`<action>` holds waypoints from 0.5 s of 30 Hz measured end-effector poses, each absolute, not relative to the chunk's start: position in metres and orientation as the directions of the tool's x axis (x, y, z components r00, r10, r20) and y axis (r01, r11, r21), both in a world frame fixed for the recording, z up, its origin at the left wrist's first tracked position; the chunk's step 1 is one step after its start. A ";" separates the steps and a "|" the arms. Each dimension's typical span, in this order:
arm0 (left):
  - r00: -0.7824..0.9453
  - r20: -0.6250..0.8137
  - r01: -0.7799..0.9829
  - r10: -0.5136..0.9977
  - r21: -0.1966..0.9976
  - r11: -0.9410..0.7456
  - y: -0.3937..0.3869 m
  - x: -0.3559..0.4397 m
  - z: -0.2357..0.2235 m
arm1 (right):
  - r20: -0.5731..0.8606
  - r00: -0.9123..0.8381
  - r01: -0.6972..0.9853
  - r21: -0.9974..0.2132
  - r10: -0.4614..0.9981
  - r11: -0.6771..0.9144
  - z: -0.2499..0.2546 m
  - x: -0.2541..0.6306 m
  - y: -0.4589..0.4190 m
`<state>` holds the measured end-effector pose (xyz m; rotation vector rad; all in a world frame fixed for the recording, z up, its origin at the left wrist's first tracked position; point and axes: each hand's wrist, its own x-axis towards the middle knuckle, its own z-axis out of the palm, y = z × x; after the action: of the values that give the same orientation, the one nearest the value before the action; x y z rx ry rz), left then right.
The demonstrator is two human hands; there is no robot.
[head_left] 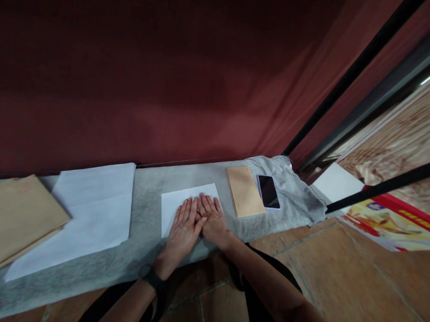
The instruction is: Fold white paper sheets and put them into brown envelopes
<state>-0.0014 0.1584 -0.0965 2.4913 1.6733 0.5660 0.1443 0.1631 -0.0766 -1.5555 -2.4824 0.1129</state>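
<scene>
A white sheet of paper (170,207), seemingly folded, lies on the grey cloth that covers a low bench. Flat on its near part rests my left hand (183,231), fingers stretched out. Beside it, my right hand (212,220) also presses flat on the paper, its fingers straight and slightly apart. The two thumbs meet or overlap between the hands. Neither hand grips anything. Part of the paper is hidden under the palms. Just right of it lies a tan envelope or pad (245,191), untouched.
A phone (268,192) lies beyond the tan pad. At left are large white sheets (99,208) and brown envelopes (20,219). A dark red wall (189,93) stands behind the grey cloth (145,196). Black poles and a printed carton (394,221) are at right, above the tiled floor (313,265).
</scene>
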 end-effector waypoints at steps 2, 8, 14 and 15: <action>0.326 0.266 0.891 0.907 0.234 -0.388 0.157 -0.004 -0.099 | 0.160 -0.377 0.896 -0.187 0.912 0.403 -0.078 0.145 0.164; 0.281 0.285 0.928 0.916 0.163 -0.336 0.159 -0.015 -0.098 | 0.241 -0.228 0.938 -0.204 0.943 0.279 -0.091 0.152 0.169; 0.209 0.281 0.944 0.937 0.191 -0.268 0.158 -0.022 -0.098 | 0.271 -0.178 0.956 -0.182 0.946 0.232 -0.095 0.164 0.168; 0.199 0.281 0.947 0.939 0.190 -0.258 0.158 -0.024 -0.097 | 0.267 -0.171 0.958 -0.179 0.948 0.223 -0.095 0.165 0.168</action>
<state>-0.0237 0.1580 -0.0973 2.4518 1.9282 0.5446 0.1648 0.1678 -0.0950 -1.7778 -2.1838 -0.0431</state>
